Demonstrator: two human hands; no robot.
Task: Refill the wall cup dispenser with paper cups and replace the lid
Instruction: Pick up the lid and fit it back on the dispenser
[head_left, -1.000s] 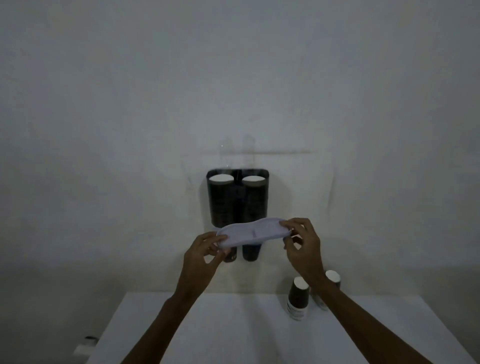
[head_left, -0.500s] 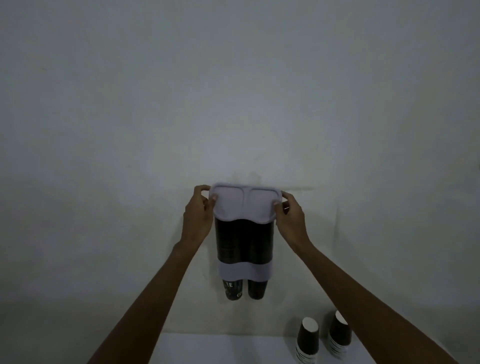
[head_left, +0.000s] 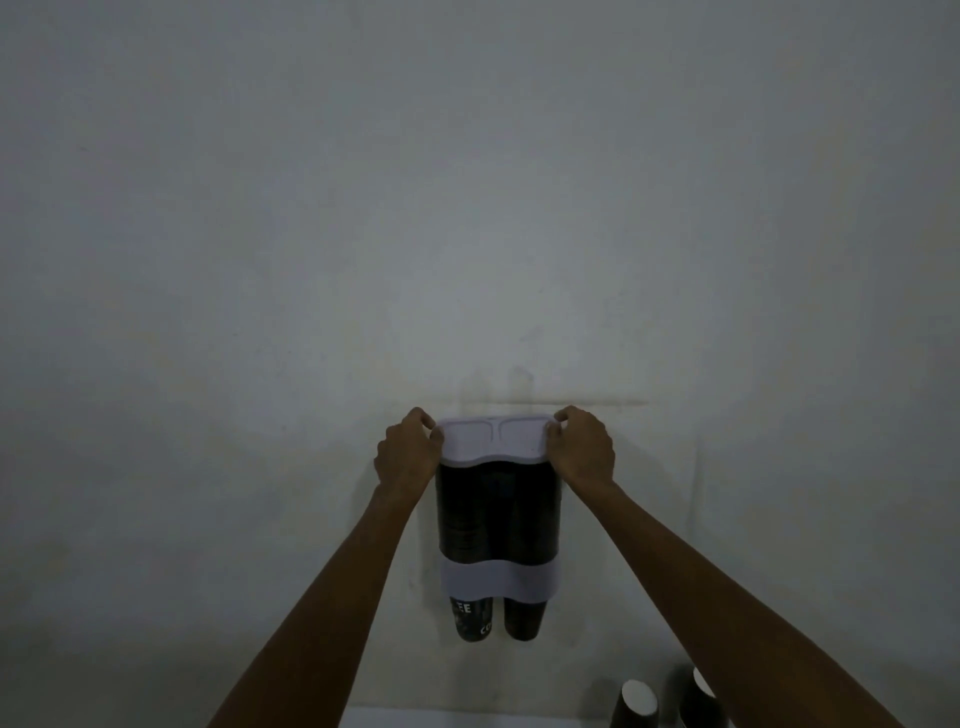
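The wall cup dispenser (head_left: 497, 514) hangs low on the wall, a twin dark tube with a pale band near its foot. Dark paper cups (head_left: 471, 621) stick out below it. The pale double-lobed lid (head_left: 496, 439) lies on top of the dispenser. My left hand (head_left: 408, 449) grips the lid's left end, fingers curled over its edge. My right hand (head_left: 582, 444) grips the right end the same way.
Two dark paper cups (head_left: 636, 701) stand on a white table (head_left: 467, 719) at the bottom right, under my right forearm. The plain grey wall (head_left: 467, 208) fills the rest of the view.
Both hands carried the lid up from in front of the dispenser onto its top. The lid now lies flatter over the tubes, and the view has tilted up.
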